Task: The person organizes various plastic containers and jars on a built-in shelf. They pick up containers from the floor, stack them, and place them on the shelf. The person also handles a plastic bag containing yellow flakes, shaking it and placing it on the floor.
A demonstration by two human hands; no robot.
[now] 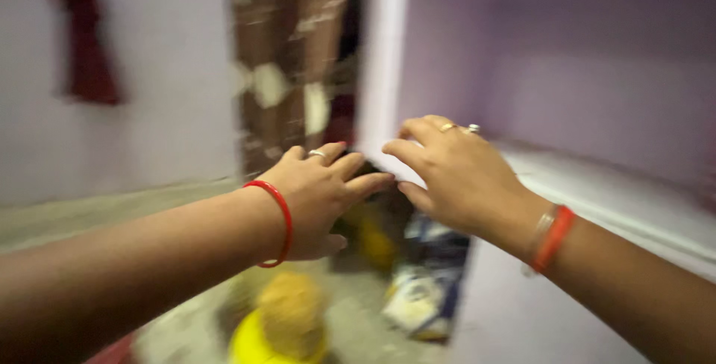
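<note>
Hands meet at the front corner of a pale lilac shelf niche; the left hand (321, 192), a red bangle (280, 222) at its wrist and a ring on one finger, stretches forward with fingers straight and close together, palm down, holding nothing that shows; its fingertips come just short of the right hand (459, 174), which is loosely curved, fingers bent over the shelf edge (597, 192) at the corner, rings on two fingers and an orange and a pale bangle (550, 237) at the wrist; whether anything thin is pinched beneath those fingers I cannot tell, since motion blur smears the whole view.

As a judgement, the work is at its start or between steps: both hands reach the ledge, neither has a clear hold of an object, and nothing has visibly been lifted or set down; the shelf itself is what they touch or nearly touch, at its near left corner beside the white upright (380, 73).

The niche (567, 58) reads as an open compartment with purple walls; what shows of its inside looks bare, though the right end is cut off. Below the hands, on the floor, sits a yellow round container (250, 345) with a tan, lumpy mass (291, 312) heaped in or on it, too blurred to name; beside it lies a blue and white packet (421, 289), and another yellow thing (373, 241) behind; a red cloth (86, 43) hangs on the far wall.
</note>
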